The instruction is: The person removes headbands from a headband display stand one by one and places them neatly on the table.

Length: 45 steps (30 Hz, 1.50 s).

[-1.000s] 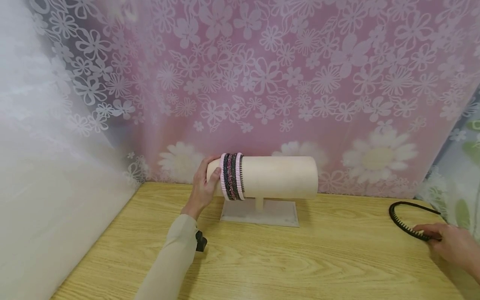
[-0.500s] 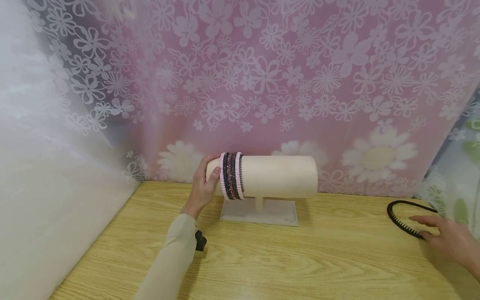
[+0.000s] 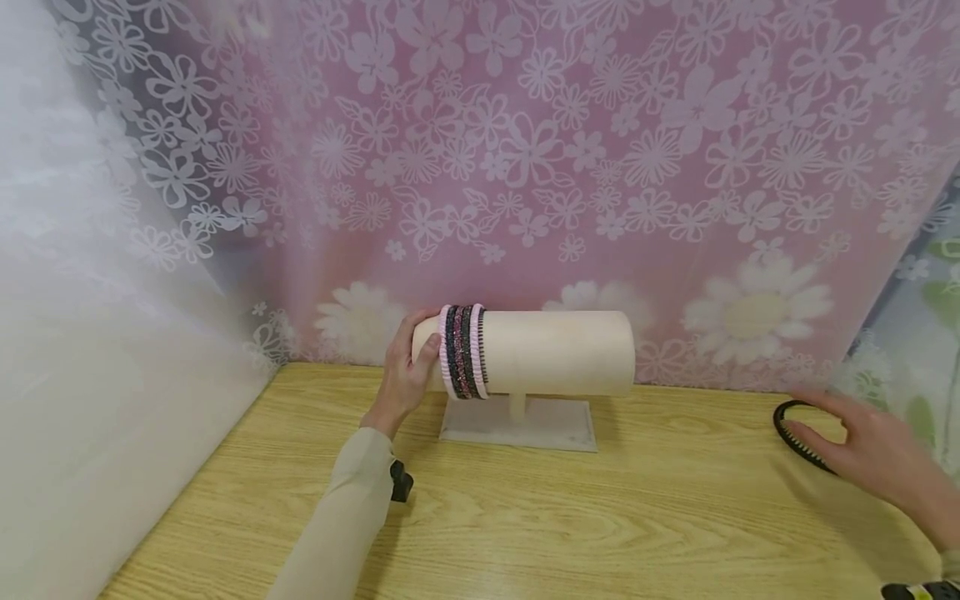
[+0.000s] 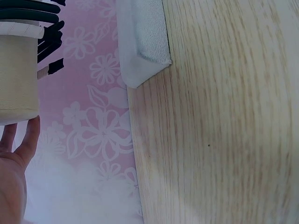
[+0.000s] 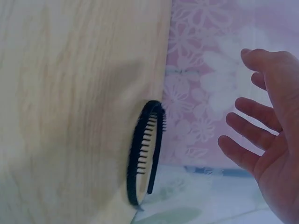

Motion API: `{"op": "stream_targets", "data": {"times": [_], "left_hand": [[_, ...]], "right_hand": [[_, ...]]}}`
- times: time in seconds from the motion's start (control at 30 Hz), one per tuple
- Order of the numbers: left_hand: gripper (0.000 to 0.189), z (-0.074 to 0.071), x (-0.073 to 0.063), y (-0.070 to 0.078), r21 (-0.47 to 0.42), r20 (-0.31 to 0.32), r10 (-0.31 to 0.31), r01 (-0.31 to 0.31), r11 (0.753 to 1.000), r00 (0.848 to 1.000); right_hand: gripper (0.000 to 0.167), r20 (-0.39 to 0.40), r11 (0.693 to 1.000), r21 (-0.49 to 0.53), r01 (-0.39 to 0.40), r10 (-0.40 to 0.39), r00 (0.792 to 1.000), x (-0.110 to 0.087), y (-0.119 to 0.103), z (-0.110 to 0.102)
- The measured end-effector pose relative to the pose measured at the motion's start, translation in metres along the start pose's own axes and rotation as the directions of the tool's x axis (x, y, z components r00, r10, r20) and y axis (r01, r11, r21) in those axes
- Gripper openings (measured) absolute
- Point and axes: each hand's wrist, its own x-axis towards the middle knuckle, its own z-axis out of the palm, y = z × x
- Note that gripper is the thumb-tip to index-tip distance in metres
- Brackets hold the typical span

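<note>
My left hand grips the left end of a cream, roll-shaped headband stand, thumb in front and fingers over the top. Several headbands, among them a pink one and a dark glittery one, are fitted around the roll beside that hand. In the left wrist view, fingertips press against the end of the roll. A black toothed headband lies on the table at the far right. Over it, apart from it, my right hand hangs with fingers spread and nothing held.
The stand rests on a pale rectangular base on the wood-grain table. A pink flowered curtain hangs behind, with white sheeting at left and a leafy panel at right.
My right hand has let go of the black headband and lifted up and away from it. The headband stays on the table, shifted slightly left. My left hand has kept its place.
</note>
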Motion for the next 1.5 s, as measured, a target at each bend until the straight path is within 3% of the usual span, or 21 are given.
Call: {"op": "stream_targets", "data": {"times": [0.23,0.47,0.8,1.17,1.3,1.5], "left_hand": [[0.043,0.001,0.000,-0.005,-0.004,0.005,0.001,-0.001,1.000,1.000],[0.043,0.001,0.000,-0.006,-0.007,0.005,0.001,-0.001,1.000,1.000],[0.043,0.001,0.000,-0.006,-0.011,0.007,0.001,-0.001,1.000,1.000],[0.042,0.003,0.001,-0.008,-0.028,0.011,-0.009,0.009,1.000,1.000],[0.042,0.002,0.001,-0.007,-0.032,0.005,-0.001,0.001,0.999,1.000],[0.042,0.002,0.000,-0.008,-0.034,-0.002,0.006,-0.006,0.999,1.000]], "right_hand": [[0.053,-0.075,0.996,0.028,0.079,-0.077,0.994,0.015,-0.020,-0.007],[0.062,-0.102,0.995,0.056,0.087,-0.081,0.991,0.029,-0.038,-0.014],[0.080,-0.019,0.981,0.188,0.042,-0.039,0.999,0.046,-0.070,-0.028],[0.084,-0.015,0.954,0.291,0.071,-0.070,0.997,0.066,-0.100,-0.026],[0.084,-0.010,0.952,0.299,0.062,-0.062,0.998,0.073,-0.111,-0.024],[0.084,-0.037,0.946,0.306,0.110,-0.104,0.994,0.082,-0.127,-0.023]]}}
